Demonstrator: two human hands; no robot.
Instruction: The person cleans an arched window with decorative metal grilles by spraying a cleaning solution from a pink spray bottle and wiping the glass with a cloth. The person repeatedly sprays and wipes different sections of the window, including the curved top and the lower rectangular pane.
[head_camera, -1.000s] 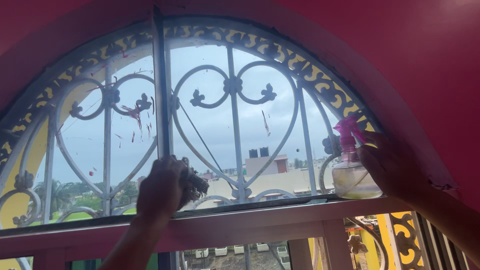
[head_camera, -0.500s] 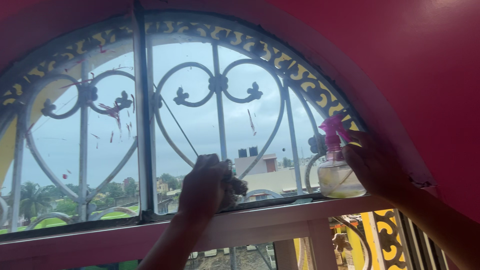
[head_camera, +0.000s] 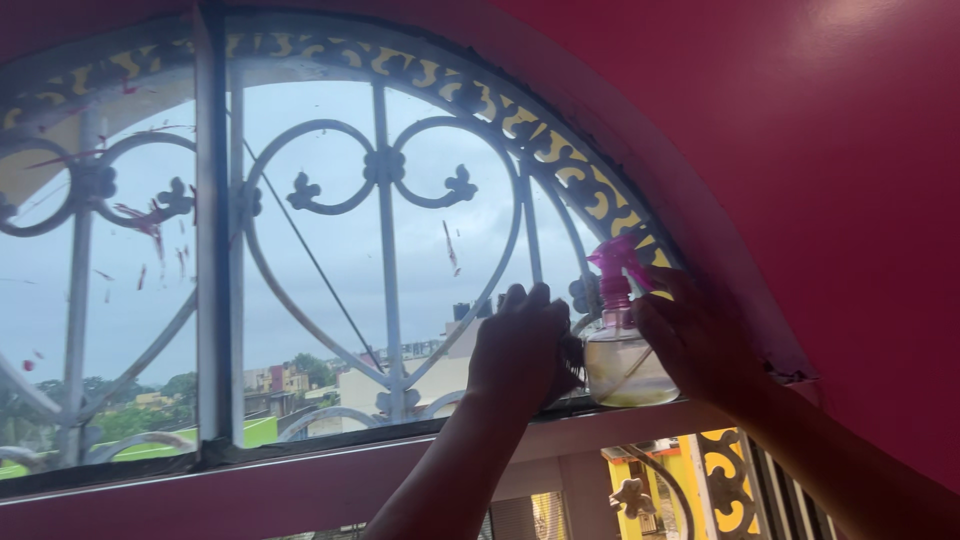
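Our left hand (head_camera: 520, 345) is clenched around a dark scrubbing wad (head_camera: 570, 362), pressed against the lower right corner of the arched window pane (head_camera: 320, 290), with only a frayed edge of the wad showing past the knuckles. Just to the right of that grip, nearly touching it, stands the spray bottle (head_camera: 622, 350), upright on the window ledge (head_camera: 300, 480); it has a clear rounded body with pale liquid low inside and a pink trigger head (head_camera: 615, 262) above. Our right hand (head_camera: 695, 340) wraps the far side of the bottle, fingers closed around its body and neck, so the bottle sits between the two hands. Behind both grips, beyond the glass, runs the curled metal grille (head_camera: 385, 240), and reddish paint streaks (head_camera: 150, 225) mark the pane well to the left of the wad. Above and to the right of the bottle hand rises the red wall (head_camera: 800, 150).
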